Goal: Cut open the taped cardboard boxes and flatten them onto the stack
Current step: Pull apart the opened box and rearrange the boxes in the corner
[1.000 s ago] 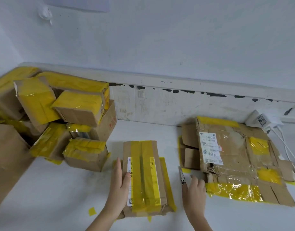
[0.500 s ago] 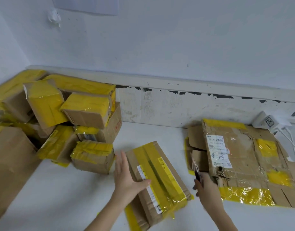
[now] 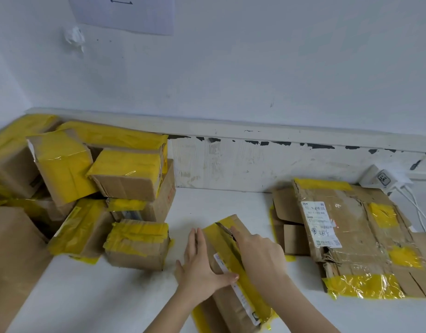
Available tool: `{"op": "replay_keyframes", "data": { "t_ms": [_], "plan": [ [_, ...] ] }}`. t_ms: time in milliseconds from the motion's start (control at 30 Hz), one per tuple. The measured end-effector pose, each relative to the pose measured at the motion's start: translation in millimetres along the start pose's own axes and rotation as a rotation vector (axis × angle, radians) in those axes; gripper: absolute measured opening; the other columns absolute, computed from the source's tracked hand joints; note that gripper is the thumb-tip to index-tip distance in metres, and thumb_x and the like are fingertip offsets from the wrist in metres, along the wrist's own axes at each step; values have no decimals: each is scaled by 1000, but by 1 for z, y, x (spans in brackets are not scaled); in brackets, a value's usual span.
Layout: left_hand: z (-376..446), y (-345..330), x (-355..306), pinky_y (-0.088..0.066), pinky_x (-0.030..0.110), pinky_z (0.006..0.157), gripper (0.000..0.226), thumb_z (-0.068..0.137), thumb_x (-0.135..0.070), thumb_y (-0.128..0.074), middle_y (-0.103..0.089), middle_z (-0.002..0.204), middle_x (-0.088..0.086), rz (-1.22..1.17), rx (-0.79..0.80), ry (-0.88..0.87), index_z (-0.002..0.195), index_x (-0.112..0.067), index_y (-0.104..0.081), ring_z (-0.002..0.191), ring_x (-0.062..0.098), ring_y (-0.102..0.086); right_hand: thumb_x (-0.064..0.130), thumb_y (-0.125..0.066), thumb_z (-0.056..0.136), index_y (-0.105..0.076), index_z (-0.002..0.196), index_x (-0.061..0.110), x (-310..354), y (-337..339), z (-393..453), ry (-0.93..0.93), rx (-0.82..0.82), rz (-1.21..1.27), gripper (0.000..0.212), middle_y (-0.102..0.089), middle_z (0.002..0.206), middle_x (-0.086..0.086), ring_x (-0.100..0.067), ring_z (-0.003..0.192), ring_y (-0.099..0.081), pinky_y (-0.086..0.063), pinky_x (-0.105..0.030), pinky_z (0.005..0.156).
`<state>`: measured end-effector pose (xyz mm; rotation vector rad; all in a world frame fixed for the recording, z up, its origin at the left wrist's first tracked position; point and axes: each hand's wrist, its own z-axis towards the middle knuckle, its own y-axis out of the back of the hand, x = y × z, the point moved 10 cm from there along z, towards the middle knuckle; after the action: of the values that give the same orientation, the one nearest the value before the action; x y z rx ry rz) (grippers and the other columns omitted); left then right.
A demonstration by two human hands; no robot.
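Well to the left of the left hand [image 3: 199,265], a heap of sealed boxes [image 3: 87,188] waits against the wall on the white surface [image 3: 91,294]. The left hand lies flat, fingers straight and together, pressing the left side of the box in work [image 3: 233,280], thumb across its label. This box sits tilted between the two hands, yellow tape [image 3: 245,267] running along its top. The right hand [image 3: 257,253] is clamped round a knife [image 3: 225,229], forefinger along it, blade tip at the far end of the tape seam. The step in hand looks like the opening cut; the next move probably calls for drawing the blade toward the body along the seam while the left hand keeps clear of its line. Just right of the right hand lies the stack [image 3: 356,239] of flattened cardboard. Compared with half a second ago, the right hand has crossed from beside the stack onto the box, and the left thumb has slid nearer.
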<state>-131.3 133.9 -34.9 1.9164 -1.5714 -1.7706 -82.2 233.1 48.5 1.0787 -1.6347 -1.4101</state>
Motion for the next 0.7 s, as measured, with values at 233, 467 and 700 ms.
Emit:
{"op": "replay_keyframes", "data": {
  "t_ms": [233,467,700],
  "plan": [
    [-1,3,0,-2,56,114,130,65,-67,-67,31,151,-7,124,39,28,144,-21,25,142,16,20,8,-48,94,-19,146,15,14,2,-7,90,77,-153,60,-29,60,-2,-15,48,-26,-20,-25,43],
    [-1,1,0,-7,58,113,133,61,-76,-61,31,151,-5,186,56,27,144,-21,26,142,17,22,-1,-30,96,-24,144,16,-1,-8,-55,82,185,-111,51,-27,65,-4,-27,103,-60,-19,-26,49],
    [0,19,-27,-23,62,101,99,87,-70,-3,-37,144,20,609,-241,-240,129,7,-49,134,29,-38,11,-84,-2,-70,52,32,-18,8,-105,124,-289,-74,59,21,74,-1,-10,44,21,-3,-9,65]
  ]
}}
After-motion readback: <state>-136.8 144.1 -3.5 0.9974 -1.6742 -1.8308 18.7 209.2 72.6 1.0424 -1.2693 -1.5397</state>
